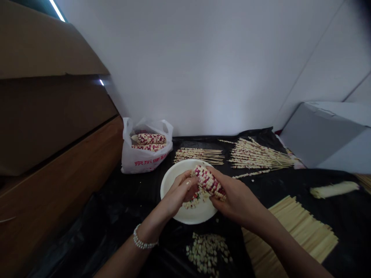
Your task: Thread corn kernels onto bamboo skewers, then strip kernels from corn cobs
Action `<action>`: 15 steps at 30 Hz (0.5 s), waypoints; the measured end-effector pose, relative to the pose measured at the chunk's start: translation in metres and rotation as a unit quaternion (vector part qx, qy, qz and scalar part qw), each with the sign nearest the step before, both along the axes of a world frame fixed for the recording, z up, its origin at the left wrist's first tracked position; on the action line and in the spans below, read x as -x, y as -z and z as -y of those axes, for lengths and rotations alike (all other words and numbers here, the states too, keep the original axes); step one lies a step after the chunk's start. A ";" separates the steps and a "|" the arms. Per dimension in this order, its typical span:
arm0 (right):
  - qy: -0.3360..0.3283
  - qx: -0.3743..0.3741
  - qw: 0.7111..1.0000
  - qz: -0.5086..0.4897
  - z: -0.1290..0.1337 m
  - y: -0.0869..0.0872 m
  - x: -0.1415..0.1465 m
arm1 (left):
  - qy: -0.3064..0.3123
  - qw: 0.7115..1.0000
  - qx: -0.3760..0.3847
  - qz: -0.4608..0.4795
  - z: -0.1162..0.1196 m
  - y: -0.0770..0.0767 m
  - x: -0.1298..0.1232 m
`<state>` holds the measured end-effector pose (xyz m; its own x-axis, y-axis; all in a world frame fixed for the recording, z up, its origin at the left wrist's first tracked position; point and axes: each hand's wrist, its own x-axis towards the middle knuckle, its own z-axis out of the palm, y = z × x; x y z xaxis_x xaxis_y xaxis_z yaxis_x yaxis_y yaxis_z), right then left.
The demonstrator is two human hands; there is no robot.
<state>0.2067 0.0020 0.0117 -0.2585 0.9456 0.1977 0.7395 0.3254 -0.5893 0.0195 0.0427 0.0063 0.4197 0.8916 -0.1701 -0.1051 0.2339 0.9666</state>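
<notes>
A red and cream speckled corn cob is held over a white bowl. My right hand wraps round the cob's right end. At the cob's left end is my left hand, its fingers curled close against it with a loose kernel on the hand; what its fingertips hold, if anything, is hidden. Loose kernels lie in the bowl below the hands. More pale pieces are piled on the black sheet in front of the bowl.
Behind the bowl stand a white plastic bag of cobs and kernel-threaded sticks. More threaded sticks fan out at right. Bare flat sticks and a stripped cob lie nearer. A white box stands far right.
</notes>
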 end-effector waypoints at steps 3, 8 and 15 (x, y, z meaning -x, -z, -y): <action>0.009 -0.010 0.999 0.041 0.001 0.004 0.001 | 0.005 1.000 -0.008 -0.016 0.000 0.004 0.000; 0.041 -0.005 0.991 0.125 0.007 -0.001 0.008 | -0.041 0.997 -0.024 -0.060 0.002 0.012 -0.004; 0.054 -0.022 0.975 0.215 0.012 -0.004 0.019 | -0.051 0.995 -0.069 -0.050 0.006 0.015 -0.004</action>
